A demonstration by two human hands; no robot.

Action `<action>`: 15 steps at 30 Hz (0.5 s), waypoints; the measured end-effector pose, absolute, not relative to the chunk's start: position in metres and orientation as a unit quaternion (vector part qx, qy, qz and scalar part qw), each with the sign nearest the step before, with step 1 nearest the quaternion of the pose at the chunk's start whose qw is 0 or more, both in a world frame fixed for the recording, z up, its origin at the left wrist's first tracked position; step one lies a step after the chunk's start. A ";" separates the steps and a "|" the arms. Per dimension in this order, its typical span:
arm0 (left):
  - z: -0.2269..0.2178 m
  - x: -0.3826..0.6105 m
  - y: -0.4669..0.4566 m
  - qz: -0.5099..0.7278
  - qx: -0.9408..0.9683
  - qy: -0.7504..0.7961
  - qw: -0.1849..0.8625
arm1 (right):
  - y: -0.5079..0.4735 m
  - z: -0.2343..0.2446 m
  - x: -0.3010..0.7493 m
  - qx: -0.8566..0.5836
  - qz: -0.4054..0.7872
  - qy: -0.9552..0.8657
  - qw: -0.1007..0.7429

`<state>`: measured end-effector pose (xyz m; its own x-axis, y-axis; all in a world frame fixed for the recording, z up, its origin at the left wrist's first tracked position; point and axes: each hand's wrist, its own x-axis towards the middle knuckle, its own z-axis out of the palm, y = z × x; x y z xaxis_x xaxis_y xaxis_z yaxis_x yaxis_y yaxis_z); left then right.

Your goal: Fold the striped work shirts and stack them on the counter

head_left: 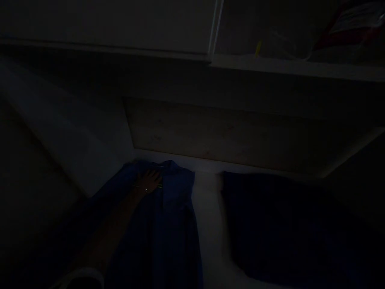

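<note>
Looks, in this gloom, like a softly creased blue cloth garment with thin yellow-green stripes, spread on a smooth pale surface. Across its top, a left hand with fingers splayed, gripping nothing.

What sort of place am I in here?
It's very dark, but probably a cupboard-like nook or sleeping bunk: there's a long, pale overhead shelf, and below it a blue cloth garment laid out on a pale surface.

Bare forearm, glinting wristband, pale sleeve edge
</note>
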<state>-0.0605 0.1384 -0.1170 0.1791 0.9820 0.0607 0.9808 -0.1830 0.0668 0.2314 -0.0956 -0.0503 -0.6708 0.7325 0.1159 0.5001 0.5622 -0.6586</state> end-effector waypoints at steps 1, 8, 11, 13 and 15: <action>-0.114 -0.057 0.133 0.050 0.769 0.637 -0.009 | -0.100 -0.050 0.227 -0.357 0.307 -0.861 0.193; -0.091 -0.067 0.020 0.107 0.808 0.576 -0.071 | -0.065 -0.055 0.192 -0.415 0.244 -0.851 0.211; -0.105 -0.124 -0.062 0.114 0.772 0.625 -0.029 | -0.036 -0.070 0.186 -0.442 0.175 -0.870 0.131; -0.119 -0.173 -0.117 0.052 0.716 0.696 0.018 | -0.028 -0.082 0.189 -0.450 0.154 -0.874 0.101; -0.129 -0.217 -0.162 -0.017 0.670 0.740 0.056 | -0.024 -0.093 0.197 -0.470 0.147 -0.862 0.119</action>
<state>-0.2168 -0.1620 -0.1294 -0.0961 0.9898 -0.1054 0.9935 0.1018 0.0505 0.1969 -0.0244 -0.0929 -0.5302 0.8453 0.0669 0.7756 0.5153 -0.3645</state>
